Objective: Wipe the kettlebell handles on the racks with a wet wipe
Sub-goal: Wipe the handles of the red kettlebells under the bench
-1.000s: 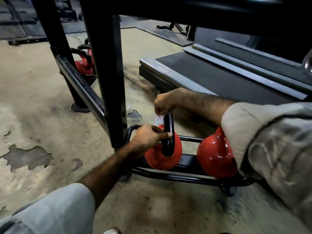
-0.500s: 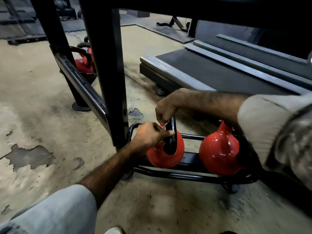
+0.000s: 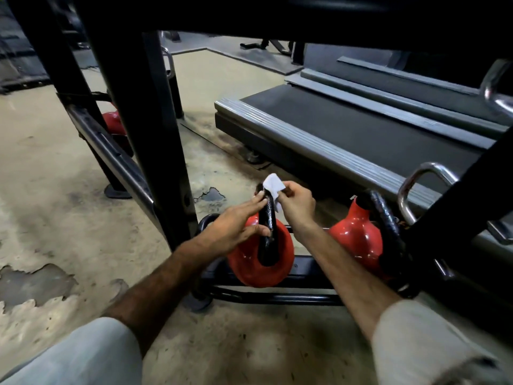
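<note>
Kettlebell handle gets a wipe on the gym's bottom rack

Flaking floor paint [image 3: 36,282] marks the left of the scene, beside the black rack upright [image 3: 144,120] and its slanted lower rail [image 3: 111,157], behind which part of another red kettlebell [image 3: 112,123] shows. Just right of the upright, the person's left hand [image 3: 236,226] steadies a red kettlebell [image 3: 261,259] lying tipped on the lowest shelf [image 3: 277,297], its fingers laid fairly straight along the black handle [image 3: 268,218] with the thumb pressed against the near side, a light bracing hold and not a full wrap. At the top of that handle the right hand [image 3: 295,207] pinches a small folded white wet wipe [image 3: 273,186] between thumb and fingertips, the wipe touching the handle's upper bend. Further right a second red kettlebell [image 3: 358,237] with its own rough black handle [image 3: 384,218] rests on the same shelf, with a chrome handle [image 3: 424,173] beyond it and a treadmill deck [image 3: 347,134] behind. The handle's lower legs probably remain to be covered, as does the neighbouring bell. Risks from here: the tipped bell is round and only lightly braced, so a hard stroke could roll it on the rails or onto the fingers; the pitted handle surface could snag or tear the thin wipe; and the small pinch hold may let the wipe slip off mid-stroke
</note>
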`<state>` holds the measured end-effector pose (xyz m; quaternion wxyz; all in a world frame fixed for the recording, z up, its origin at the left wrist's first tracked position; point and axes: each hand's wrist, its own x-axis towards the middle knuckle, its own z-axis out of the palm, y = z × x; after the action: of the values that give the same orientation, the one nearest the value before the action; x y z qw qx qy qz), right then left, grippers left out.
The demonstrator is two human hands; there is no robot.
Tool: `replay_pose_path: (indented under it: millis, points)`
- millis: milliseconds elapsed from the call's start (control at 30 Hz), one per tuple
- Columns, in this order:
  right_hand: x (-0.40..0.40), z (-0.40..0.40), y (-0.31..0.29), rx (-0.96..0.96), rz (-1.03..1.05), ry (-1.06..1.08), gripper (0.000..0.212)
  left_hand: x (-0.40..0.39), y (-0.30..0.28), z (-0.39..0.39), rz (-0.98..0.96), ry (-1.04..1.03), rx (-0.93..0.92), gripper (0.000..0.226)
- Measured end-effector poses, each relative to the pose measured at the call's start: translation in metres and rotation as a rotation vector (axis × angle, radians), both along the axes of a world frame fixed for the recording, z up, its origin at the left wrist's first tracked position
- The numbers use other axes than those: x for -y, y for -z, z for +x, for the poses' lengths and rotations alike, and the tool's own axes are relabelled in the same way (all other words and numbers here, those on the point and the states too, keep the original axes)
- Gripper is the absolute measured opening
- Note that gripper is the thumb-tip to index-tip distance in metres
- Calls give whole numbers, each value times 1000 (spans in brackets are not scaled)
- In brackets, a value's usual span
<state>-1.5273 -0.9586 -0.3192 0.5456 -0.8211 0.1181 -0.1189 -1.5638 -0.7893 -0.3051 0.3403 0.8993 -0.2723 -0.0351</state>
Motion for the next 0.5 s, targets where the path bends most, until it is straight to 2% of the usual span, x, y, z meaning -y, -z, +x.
replay_pose_path:
  millis: [133, 300, 367, 500]
  points:
    - [-6, 26, 9, -224, 310, 64, 9, -2, 0, 10, 15, 79, -11, 81]
    - [-1, 14, 12, -247, 593, -30, 31, -4, -1, 14, -48, 76, -63, 84]
    - [3, 16, 13, -217, 653, -37, 35, -3, -2, 14, -73, 61, -60, 85]
    - [-5, 25, 22, -277, 646, 71, 23, -3, 0, 15, -82, 66, -36, 86]
